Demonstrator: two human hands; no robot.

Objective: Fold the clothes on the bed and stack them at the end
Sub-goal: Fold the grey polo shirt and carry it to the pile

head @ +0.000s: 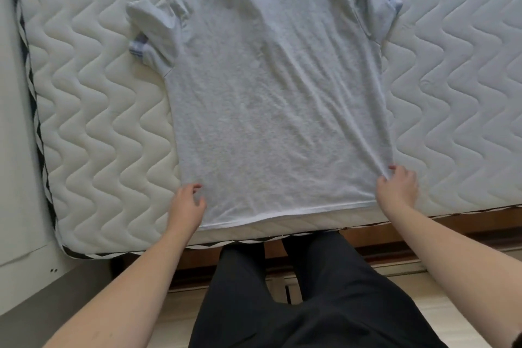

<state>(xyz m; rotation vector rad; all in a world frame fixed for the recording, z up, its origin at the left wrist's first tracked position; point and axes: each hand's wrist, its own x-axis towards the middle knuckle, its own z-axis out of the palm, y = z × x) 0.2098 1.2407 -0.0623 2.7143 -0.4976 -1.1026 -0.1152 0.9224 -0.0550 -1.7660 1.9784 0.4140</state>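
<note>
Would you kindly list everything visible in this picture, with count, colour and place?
shirt: one, pale grey-blue with striped sleeve cuffs, spread flat on the mattress, hem nearest the person
mattress: one, white, wavy quilting, under the shirt
bed frame: one, brown wood, below the mattress edge
floor: light, beneath the person
trousers: one pair, black, bottom centre
left hand: at the shirt's left hem corner, fingers loosely curled
right hand: pinching the shirt's right hem corner

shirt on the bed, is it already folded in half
No, the shirt lies spread flat on the mattress, both sleeves out, with each hand at a bottom corner.
</note>
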